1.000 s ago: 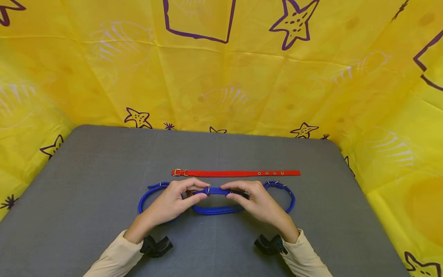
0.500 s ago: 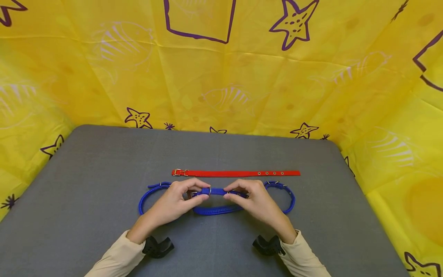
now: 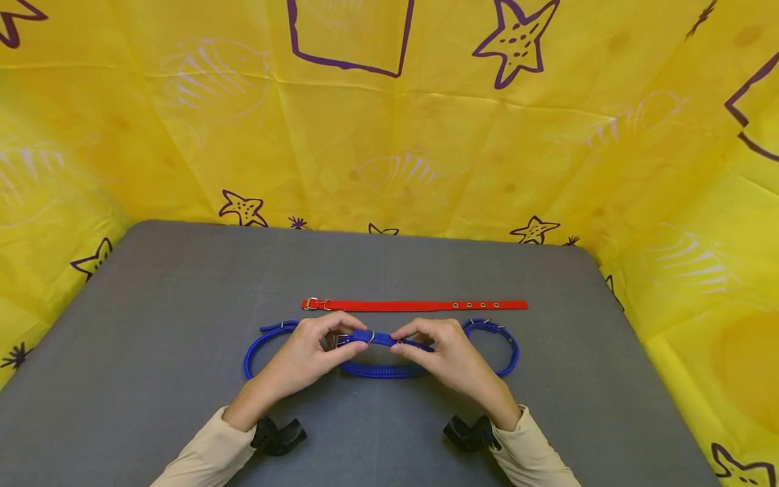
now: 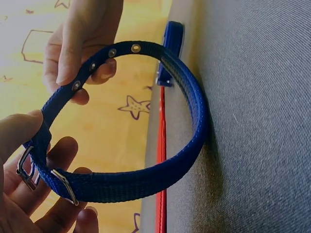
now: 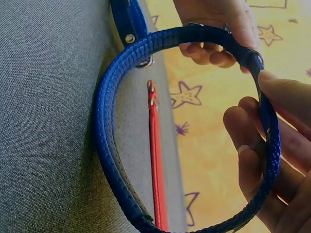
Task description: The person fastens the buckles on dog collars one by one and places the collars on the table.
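Note:
Between my hands a blue collar (image 3: 383, 371) is bent into a loop, its lower curve near the table. With thumb and fingers, my left hand (image 3: 304, 355) pinches it by the metal buckle (image 4: 28, 167) and a metal ring (image 4: 64, 186). My right hand (image 3: 450, 352) pinches the strap end, which has several metal eyelets (image 4: 136, 48). The fingertips of both hands are close together in the head view. On the table, a second blue collar (image 3: 248, 355) curls beside my left hand, partly hidden by it. Another blue collar (image 3: 516, 348) curls beside my right hand.
A red collar (image 3: 395, 306) lies straight across the grey table (image 3: 182, 284), beyond the hands, its buckle on the left and eyelets on the right. Yellow printed cloth (image 3: 389, 122) stands around the back and sides. Black wrist mounts (image 3: 276, 436) sit under the sleeves.
The strap stretch between my fingertips has shifted slightly right and now slopes down toward my right hand, showing its eyelets. Both hands have barely moved and keep their grip; the other collars lie still.

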Motion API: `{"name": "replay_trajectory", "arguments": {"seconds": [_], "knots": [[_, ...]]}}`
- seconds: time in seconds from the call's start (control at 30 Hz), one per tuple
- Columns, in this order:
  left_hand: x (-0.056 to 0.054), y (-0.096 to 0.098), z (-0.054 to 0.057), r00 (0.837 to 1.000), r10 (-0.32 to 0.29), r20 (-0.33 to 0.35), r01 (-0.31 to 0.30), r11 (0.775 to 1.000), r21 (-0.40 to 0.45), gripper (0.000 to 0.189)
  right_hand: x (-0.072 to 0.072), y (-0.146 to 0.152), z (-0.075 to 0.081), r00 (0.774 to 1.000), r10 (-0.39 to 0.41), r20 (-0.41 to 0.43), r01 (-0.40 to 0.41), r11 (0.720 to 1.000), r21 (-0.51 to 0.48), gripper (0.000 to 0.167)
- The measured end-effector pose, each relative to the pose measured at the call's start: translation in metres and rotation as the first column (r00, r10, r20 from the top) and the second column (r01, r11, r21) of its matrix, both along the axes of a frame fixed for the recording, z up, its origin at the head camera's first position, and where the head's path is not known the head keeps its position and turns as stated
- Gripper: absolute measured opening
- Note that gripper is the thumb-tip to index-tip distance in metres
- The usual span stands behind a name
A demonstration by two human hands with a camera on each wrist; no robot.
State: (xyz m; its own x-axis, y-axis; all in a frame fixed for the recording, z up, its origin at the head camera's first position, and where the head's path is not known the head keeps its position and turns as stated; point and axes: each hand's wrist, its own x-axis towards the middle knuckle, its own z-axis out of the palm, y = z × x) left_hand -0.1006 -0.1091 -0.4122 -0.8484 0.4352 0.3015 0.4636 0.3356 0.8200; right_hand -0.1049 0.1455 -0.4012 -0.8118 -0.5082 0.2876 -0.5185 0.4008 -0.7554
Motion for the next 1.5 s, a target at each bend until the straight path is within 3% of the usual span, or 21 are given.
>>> {"name": "replay_trajectory", "arguments": {"seconds": [0.33,0.53,0.7,0.83,1.03,1.5], "knots": [[0.004,0.005,-0.002,0.999,-0.017,0.033,0.018,1.000,-0.009,0.016,0.002,-0.003,-0.002,0.997,0.063,-0.038,-0.063,0.998,-0.001,0.014],[0.003,0.005,-0.003,1.000,-0.024,0.011,0.024,1.000,-0.015,0.017,0.001,-0.002,-0.003,0.986,0.146,-0.085,-0.146,0.989,0.013,0.019],[0.003,0.003,-0.002,0.999,-0.036,-0.010,0.036,0.999,-0.014,0.018,0.001,-0.001,-0.003,0.981,0.165,-0.103,-0.160,0.986,0.054,0.023],[0.001,-0.002,0.001,0.996,-0.075,0.052,0.078,0.996,-0.049,0.022,0.000,0.000,-0.002,0.981,0.166,-0.102,-0.159,0.984,0.075,0.023],[-0.003,-0.018,0.008,0.973,-0.104,0.204,0.133,0.982,-0.132,0.032,-0.003,0.002,-0.002,0.984,0.146,-0.101,-0.138,0.987,0.080,0.021],[-0.003,-0.014,0.009,0.978,-0.106,0.180,0.125,0.987,-0.098,0.026,-0.001,0.004,0.002,0.988,0.149,-0.027,-0.146,0.985,0.094,0.022]]}}
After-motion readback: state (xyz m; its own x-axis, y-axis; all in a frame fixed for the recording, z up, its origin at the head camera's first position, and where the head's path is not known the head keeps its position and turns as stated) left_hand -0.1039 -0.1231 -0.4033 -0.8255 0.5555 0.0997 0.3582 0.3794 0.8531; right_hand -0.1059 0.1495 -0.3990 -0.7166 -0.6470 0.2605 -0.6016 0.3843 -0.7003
